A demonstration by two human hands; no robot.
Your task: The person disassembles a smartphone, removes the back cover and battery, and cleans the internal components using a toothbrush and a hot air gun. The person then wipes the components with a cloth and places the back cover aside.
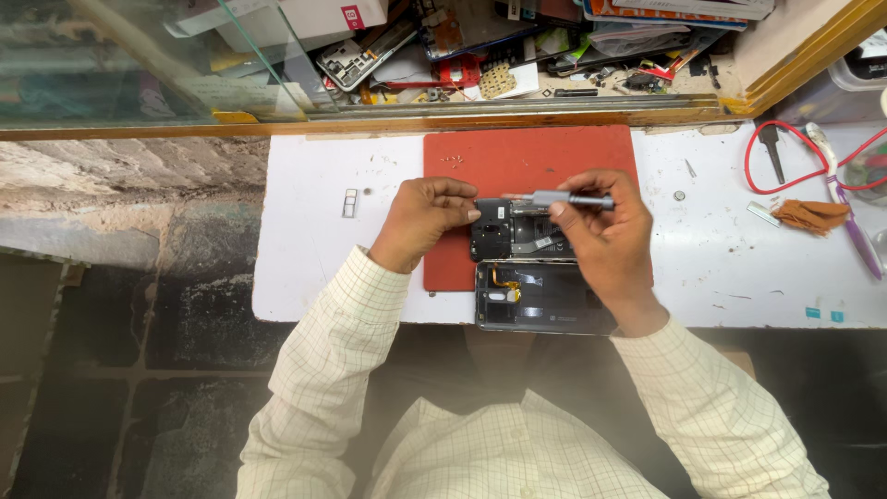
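Closest to the lens, the pale checked shirt fills the bottom of the view, both sleeves (323,370) running up and away toward the white surface (305,259). The left forearm angles in from the lower left, wrist slightly bent, and the left hand (420,222) sits knuckles-up at the left edge of the red mat (517,157), fingers curled over, their tips pressed onto the top left corner of the opened phone (517,236), pinning it against the mat. The right forearm comes in from the lower right, steeper, and the right hand (605,231) arches over the phone's right side, back of the hand to the camera. Its grip is pinched on a grey screwdriver (564,200), thumb and fingertips closed round the handle, the tool lying almost level and pointing left, its tip meeting the phone's upper edge just beside the left fingertips. The phone lies flat on the mat, dark inner plate and camera block exposed. Just below it, touching the near edge of the mat, lies a separated dark phone panel (540,298) with an orange flex strip showing inside, partly hidden under the right wrist. Left of the left hand, well apart on the white surface, sits a small metal card tray (349,203). Far right, a red cable (795,157), a brown cloth (811,214) and a purple-handled brush (855,222) lie near each other. Beyond the wooden ledge (462,120), a cluttered heap of phone parts (480,55) sits under glass.
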